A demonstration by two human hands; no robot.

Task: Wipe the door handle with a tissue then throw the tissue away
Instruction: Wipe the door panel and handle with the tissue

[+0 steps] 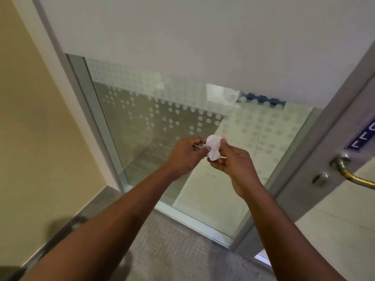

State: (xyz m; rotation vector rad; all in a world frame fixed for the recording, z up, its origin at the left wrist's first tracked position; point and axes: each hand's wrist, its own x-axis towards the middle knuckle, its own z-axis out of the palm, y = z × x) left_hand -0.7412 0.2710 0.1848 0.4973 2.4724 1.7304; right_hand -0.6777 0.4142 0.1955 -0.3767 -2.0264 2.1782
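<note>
- My left hand (185, 154) and right hand (231, 161) meet in front of me, fingertips pinched onto opposite sides of one crumpled white tissue (213, 147).
- I hold the tissue in mid-air, well to the left of the door handle (352, 175) and apart from it; nothing touches the handle yet.
- I judge the step in hand is shaping the tissue into a pad before wiping.
- To do it well, I want a fold thick enough that my fingers stay off the metal, with one clean face turned outward.
- I would then pass it wholly to my right hand, since the handle sits on that side, and keep the left free.
- The handle is a curved brass-coloured bar running off the frame's right edge from a round mount; a small lock fitting (321, 178) sits just left of and below that mount.
- A wrap-around grip sliding along the bar should cover the underside too.
- Left of the handle stands a dotted glass panel (154, 118); no bin is in sight.
</note>
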